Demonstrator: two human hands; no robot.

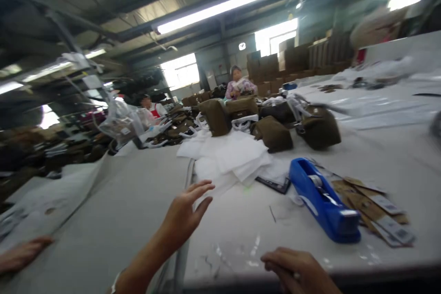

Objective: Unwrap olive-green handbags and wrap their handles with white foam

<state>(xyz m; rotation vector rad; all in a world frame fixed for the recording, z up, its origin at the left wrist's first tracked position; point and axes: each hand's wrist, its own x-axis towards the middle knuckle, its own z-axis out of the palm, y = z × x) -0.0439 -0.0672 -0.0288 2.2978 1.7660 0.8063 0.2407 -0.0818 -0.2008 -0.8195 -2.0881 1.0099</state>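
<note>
My left hand point(188, 213) hovers over the near edge of the white table, its fingers apart and nothing in them. Low at the table's front edge is my right hand point(296, 268), its fingers bent together; whether anything small is between them is hidden. Beyond my left hand lies a pile of white sheets point(234, 151). A blue tape dispenser point(324, 202) stands to the right, beside brown cards with white labels point(375, 211). A flat black item point(274, 184) lies partly beneath the sheets.
Dark olive bags point(319, 128) stand behind the sheets. A grey surface point(127, 206) adjoins on the left, where another person's hand point(25, 252) rests. Clear plastic point(386, 110) lies at the right. Two people point(237, 85) are farther back, near brown boxes point(296, 57).
</note>
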